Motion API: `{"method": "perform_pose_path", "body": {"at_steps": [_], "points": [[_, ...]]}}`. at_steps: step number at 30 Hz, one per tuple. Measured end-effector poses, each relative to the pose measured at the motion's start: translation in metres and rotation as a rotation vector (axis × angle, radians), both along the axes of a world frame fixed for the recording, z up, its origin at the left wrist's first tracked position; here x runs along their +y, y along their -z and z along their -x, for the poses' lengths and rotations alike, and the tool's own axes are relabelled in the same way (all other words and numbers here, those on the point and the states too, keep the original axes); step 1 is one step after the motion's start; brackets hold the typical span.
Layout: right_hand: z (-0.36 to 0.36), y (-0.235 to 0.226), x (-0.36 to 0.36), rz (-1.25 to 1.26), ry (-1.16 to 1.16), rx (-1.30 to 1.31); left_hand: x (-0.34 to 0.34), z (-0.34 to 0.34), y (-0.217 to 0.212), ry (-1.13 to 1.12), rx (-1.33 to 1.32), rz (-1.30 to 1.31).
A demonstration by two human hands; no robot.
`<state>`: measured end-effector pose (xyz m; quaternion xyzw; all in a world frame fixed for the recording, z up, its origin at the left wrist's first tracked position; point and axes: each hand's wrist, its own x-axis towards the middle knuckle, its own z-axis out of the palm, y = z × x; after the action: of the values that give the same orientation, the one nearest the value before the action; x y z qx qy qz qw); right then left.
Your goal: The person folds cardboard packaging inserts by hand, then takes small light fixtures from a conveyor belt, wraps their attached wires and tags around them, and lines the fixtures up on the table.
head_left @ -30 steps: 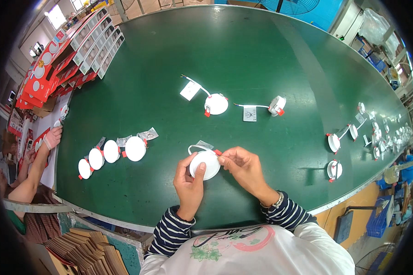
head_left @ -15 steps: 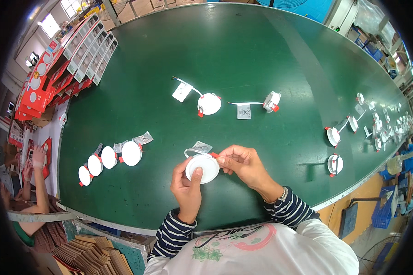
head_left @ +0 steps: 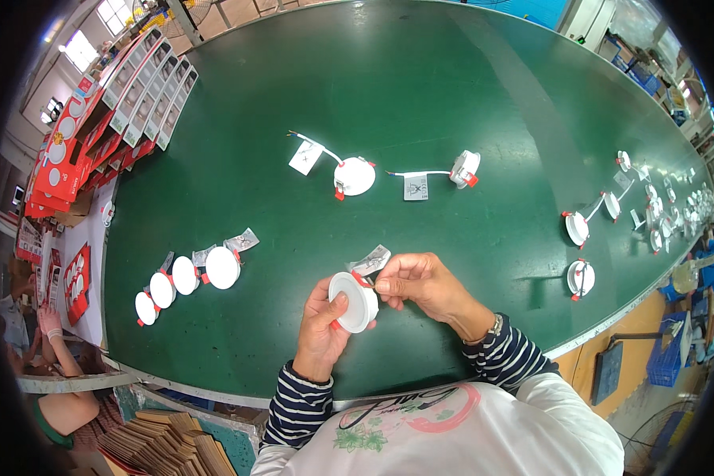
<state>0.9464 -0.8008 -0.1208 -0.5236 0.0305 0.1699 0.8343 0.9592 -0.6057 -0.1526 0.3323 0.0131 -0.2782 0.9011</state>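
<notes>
Downlight point(head_left: 355, 300) held by left hand point(head_left: 322, 325), right hand point(head_left: 420, 284).

A single head-worn fisheye view looks steeply down from above the person's chest onto the long green-topped desk point(head_left: 452, 87), facing away from the body along its far side. The desk's straight edges bow toward the dark round rim. Nearest the lens, low in the middle, sit the left hand point(head_left: 323, 321) and right hand point(head_left: 420, 282); farther parts shrink toward the edges.
</notes>
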Motion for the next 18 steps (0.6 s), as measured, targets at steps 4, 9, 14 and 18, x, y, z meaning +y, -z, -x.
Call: {"method": "perform_pose_path", "body": {"at_steps": [4,9,14,18], "points": [[0.002,-0.007,0.002,-0.22,-0.146,0.2,0.002,0.001,0.012,0.187,0.171,0.351],[0.001,0.009,0.001,-0.507,-0.286,0.381,0.003,0.0,0.017,0.241,0.119,0.338],[-0.018,0.021,0.004,-0.435,-0.186,0.361,0.004,-0.013,0.006,-0.011,0.115,0.104],[-0.052,0.008,-0.008,-0.004,0.022,0.098,0.021,-0.031,-0.001,-0.404,-0.028,-0.403]]}}
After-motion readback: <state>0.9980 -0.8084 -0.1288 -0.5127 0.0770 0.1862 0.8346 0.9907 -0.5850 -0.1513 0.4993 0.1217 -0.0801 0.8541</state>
